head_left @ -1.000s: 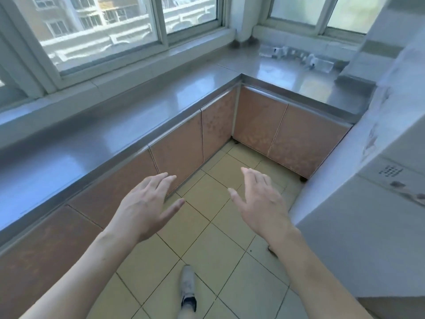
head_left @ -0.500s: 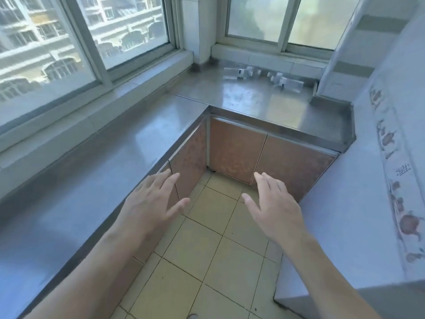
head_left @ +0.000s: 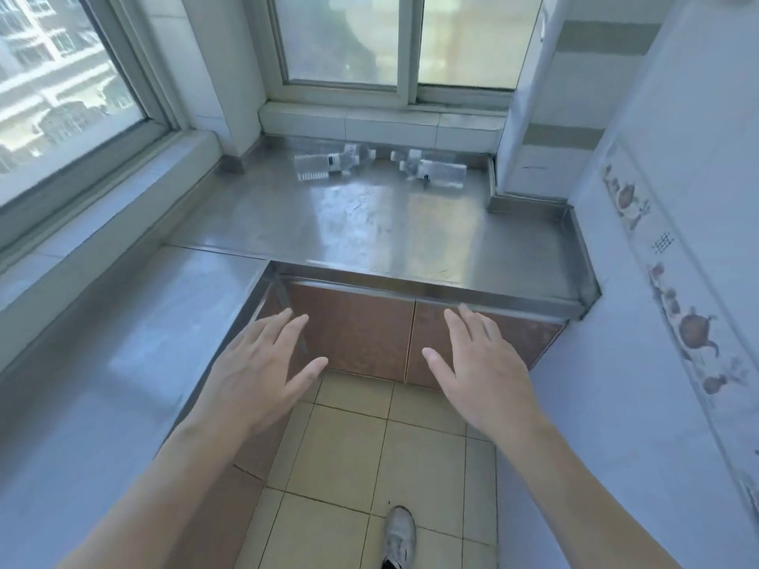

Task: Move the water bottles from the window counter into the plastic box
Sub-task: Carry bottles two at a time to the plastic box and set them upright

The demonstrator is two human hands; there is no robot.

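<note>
- Fingers of the left hand are spreading straight and loose, palm down, holding nothing; fingers of the right hand are lying the same way, also holding nothing.
- Both hands are hovering side by side over the floor, in front of the brown cabinet doors, short of the front edge of the desk.
- Two water bottles are lying on their sides at the far back of the desk, just under the window ledge: left bottle and right bottle.
- Both bottles are lying straight ahead of the fingertips, well apart from them, with the whole bare depth of the desk in between.
- Long axes are running roughly left to right, across the line of reach; the caps are pointing inward toward each other, with a gap between them.
- Left bottle is sitting ahead of the left hand, right bottle ahead of the right hand; neither hand is looking clearly nearer overall.
- Judgement: the reach is calling for a forward lean, each hand coming down across a bottle's middle.
- Plastic box is not showing in this view; its direction cannot be told.
- A grey shoe is showing on the floor tiles below.
</note>
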